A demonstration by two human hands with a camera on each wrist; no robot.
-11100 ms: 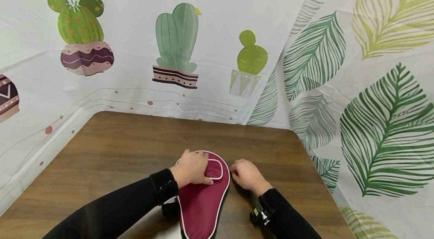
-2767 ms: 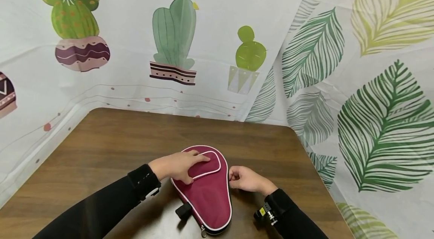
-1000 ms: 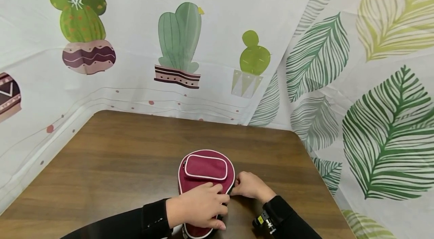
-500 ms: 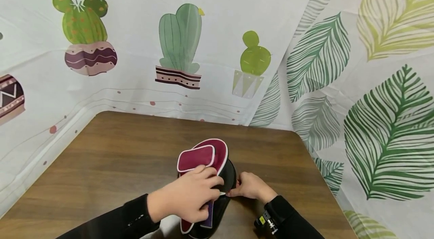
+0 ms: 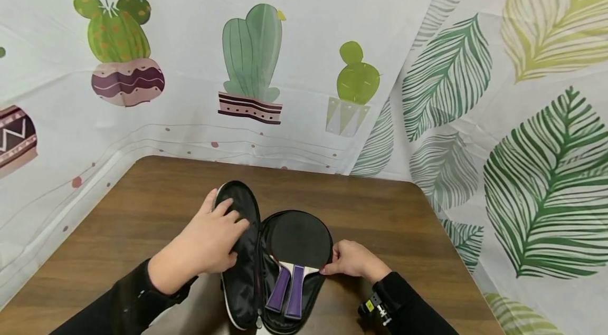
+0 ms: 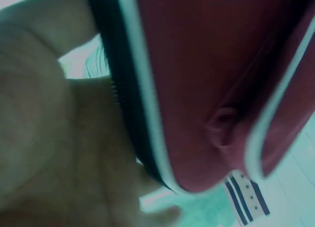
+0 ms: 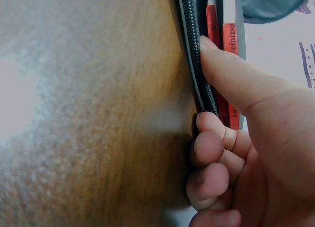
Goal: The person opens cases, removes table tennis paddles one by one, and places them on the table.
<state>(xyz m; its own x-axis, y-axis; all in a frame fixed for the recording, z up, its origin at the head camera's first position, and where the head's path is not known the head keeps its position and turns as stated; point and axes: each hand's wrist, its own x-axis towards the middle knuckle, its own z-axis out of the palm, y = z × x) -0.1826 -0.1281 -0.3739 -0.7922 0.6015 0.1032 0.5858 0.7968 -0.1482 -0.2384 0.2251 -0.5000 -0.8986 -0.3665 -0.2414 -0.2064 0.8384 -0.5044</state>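
A table tennis paddle case stands unfolded, its black-lined lid (image 5: 243,256) swung up on the left and its bottom half (image 5: 311,290) flat on the table. Inside lie two paddles: the upper one (image 5: 301,240) has black rubber, and a second purple handle (image 5: 278,290) lies beside its own. My left hand (image 5: 204,242) spreads its fingers against the lid's inner face near its edge; the left wrist view shows the lid's maroon outside (image 6: 192,79). My right hand (image 5: 353,260) pinches the bottom half's zippered rim (image 7: 189,30) between thumb and curled fingers, beside red lettered paddle edges (image 7: 230,37).
The brown wooden table (image 5: 180,182) extends around the case. White cloth with printed cacti and leaves (image 5: 294,60) hangs behind it and to the right. A zipper pull (image 5: 258,322) hangs at the case's near end.
The case was closed, maroon side up; its lid has since been swung up and left by my left hand, exposing the paddles. My right hand has stayed at the case's right edge.
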